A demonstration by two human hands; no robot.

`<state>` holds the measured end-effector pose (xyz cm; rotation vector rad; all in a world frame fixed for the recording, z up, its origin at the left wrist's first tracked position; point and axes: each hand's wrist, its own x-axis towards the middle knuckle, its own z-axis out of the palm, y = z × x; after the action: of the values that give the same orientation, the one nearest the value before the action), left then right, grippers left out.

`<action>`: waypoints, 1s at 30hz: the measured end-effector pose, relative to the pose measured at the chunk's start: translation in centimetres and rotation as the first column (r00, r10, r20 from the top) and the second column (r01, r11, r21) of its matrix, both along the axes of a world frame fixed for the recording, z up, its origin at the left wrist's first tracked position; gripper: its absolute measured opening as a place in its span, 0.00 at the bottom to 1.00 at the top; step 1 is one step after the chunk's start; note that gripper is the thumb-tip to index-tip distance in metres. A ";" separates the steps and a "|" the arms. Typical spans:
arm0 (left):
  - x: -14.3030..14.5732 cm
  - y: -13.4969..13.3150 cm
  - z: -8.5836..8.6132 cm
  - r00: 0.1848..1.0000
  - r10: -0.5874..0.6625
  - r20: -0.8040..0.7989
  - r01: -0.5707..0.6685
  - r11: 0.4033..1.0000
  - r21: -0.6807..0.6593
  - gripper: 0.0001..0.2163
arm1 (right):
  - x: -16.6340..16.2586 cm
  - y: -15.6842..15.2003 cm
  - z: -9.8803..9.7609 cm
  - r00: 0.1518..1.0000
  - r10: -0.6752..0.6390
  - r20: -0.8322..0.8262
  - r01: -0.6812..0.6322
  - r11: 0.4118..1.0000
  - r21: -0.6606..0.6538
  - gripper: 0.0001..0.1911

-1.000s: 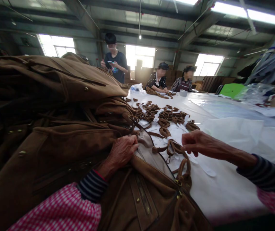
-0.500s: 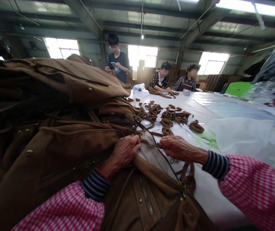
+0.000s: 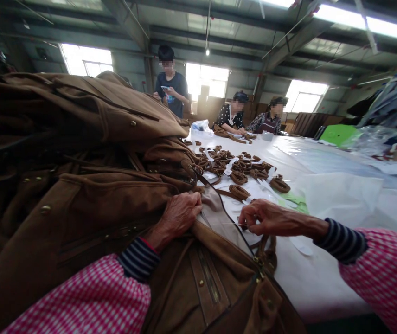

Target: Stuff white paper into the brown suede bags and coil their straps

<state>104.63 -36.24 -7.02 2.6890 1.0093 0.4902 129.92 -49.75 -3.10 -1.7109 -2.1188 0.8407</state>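
Note:
A brown suede bag [image 3: 215, 278] lies open in front of me at the table's near edge, its pale lining [image 3: 219, 218] showing. My left hand [image 3: 181, 214] is closed on the bag's rim beside the lining. My right hand [image 3: 263, 218] pinches something small and thin over the bag's opening; I cannot make out what. A looped brown handle [image 3: 268, 253] with a brass ring hangs just under that hand. Coiled brown straps [image 3: 238, 176] with white tags lie scattered behind my hands.
A tall pile of brown suede bags [image 3: 80, 153] fills the left side. The table [image 3: 323, 278] is covered in white sheeting, with clear plastic [image 3: 341, 185] at the right. Three people [image 3: 231, 116] are at the far end, one standing with a phone [image 3: 165, 88].
My right hand left the straps on the table, came to the bag's opening, then drew back a little to the right with a pinch. My left hand stayed put.

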 end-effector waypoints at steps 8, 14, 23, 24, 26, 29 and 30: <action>0.3 0.0 0.3 1.000 0.010 -0.015 -0.010 1.000 -0.021 0.05 | -2.0 0.3 -0.3 0.909 -0.056 0.414 0.002 0.992 0.128 0.05; 0.1 -0.1 0.4 0.999 0.020 -0.025 -0.020 1.000 -0.023 0.05 | -3.3 0.7 -0.7 0.850 -0.042 0.525 -0.042 0.988 0.148 0.08; 0.1 -0.1 0.4 1.000 0.015 -0.018 -0.015 1.000 -0.018 0.06 | -1.1 0.8 -1.1 0.985 -0.151 -0.086 0.171 0.929 0.328 0.05; 0.1 -0.1 0.5 1.000 0.015 -0.021 -0.015 1.000 -0.013 0.06 | -1.3 0.9 -1.8 0.986 -0.132 -0.102 0.158 0.931 0.328 0.05; 0.1 -0.2 0.5 1.000 0.013 -0.025 -0.013 1.000 -0.005 0.05 | -2.0 1.2 -3.1 0.994 -0.089 -0.055 0.102 0.939 0.329 0.05; 0.0 -0.2 0.6 1.000 0.008 -0.025 -0.008 1.000 0.001 0.05 | -2.7 1.0 -3.7 0.995 -0.040 0.091 0.007 0.942 0.336 0.06; 0.0 -0.2 0.5 1.000 0.008 -0.023 -0.008 1.000 0.002 0.05 | -2.8 0.8 -3.3 0.993 -0.033 0.115 -0.009 0.938 0.346 0.06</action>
<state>104.67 -36.48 -6.50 2.6989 1.0266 0.4636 127.13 -48.93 -6.43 -1.6167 -2.1716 0.3386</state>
